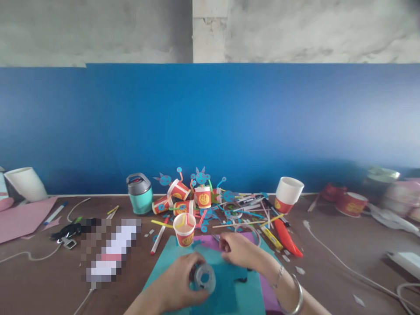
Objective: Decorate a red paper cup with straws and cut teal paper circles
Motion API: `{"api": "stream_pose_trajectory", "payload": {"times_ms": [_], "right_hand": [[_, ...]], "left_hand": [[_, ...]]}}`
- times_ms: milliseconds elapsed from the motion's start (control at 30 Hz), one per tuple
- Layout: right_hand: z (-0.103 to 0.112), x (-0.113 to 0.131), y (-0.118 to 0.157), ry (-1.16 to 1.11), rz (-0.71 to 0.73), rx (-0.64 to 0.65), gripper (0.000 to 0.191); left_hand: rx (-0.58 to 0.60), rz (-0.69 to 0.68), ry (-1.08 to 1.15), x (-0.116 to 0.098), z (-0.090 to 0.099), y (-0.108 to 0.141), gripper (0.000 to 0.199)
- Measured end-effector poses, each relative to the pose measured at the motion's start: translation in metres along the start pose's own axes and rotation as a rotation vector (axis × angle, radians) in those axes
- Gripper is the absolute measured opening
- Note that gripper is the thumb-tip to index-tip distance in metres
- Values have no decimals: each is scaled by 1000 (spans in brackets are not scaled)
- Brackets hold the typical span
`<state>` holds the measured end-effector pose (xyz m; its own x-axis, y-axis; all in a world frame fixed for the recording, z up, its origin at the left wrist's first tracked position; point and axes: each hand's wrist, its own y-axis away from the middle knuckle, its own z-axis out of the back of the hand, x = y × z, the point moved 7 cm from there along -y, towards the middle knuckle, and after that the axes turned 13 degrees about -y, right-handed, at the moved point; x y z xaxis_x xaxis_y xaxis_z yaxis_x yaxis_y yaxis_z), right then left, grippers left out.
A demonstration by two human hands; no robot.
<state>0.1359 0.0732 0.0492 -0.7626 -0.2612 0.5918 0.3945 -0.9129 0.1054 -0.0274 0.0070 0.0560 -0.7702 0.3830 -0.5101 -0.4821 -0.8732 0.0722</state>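
Note:
My left hand (183, 280) is curled around a roll of clear tape (212, 280) above the blue paper (170, 271). My right hand (234, 247) is closed, its fingers bent down over the purple paper (210, 241). By its fingertips shows a small greyish piece (215, 237); what the fingers hold is hidden. Just beyond my left hand stands a red and white paper cup (184, 234) with coloured straws sticking out. A small dark strip (241, 280) lies on the blue paper.
Behind are several decorated cups (203, 197), a teal flask (141, 199) and a pile of straws and pens (249, 205). To the right lie a red cutter-like thing (287, 238), a yellow tube (271, 237) and a stack of white cups (288, 192). A white cable (331, 249) crosses the table.

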Motion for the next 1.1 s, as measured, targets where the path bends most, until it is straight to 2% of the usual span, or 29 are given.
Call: {"api": "stream_pose_trajectory", "payload": {"times_ms": [100,300,567,700,767,833,867,900,967,1000,1067,1100], "right_hand": [[0,1,7,64,-10,41,33],[14,-6,5,208,-99,-47,49],[18,5,4,245,-111,-104,32],[20,9,3,252,-119,-114,28],[23,10,3,255,-123,-117,26],[26,11,4,256,-126,-116,23],[27,11,4,256,-125,-117,22],[28,11,4,255,-124,-119,22],[28,11,3,255,-119,-123,22],[28,10,3,256,-118,-127,22],[28,9,2,256,-121,-132,22],[28,9,2,254,-121,-134,22]], "left_hand": [[-16,1,-16,2,0,0,33],[-28,11,-1,2,-1,1,37],[-24,-4,-14,-3,-2,2,46],[-40,-9,-28,-1,5,1,60],[-74,-7,-66,3,17,0,48],[-96,53,-146,15,33,1,13],[-94,160,-212,27,40,1,21],[-113,326,-294,44,49,4,28],[-185,603,-426,73,66,13,26],[-231,672,-468,83,72,16,23],[-302,742,-487,99,75,18,32],[-274,759,-463,107,71,17,34]]}}
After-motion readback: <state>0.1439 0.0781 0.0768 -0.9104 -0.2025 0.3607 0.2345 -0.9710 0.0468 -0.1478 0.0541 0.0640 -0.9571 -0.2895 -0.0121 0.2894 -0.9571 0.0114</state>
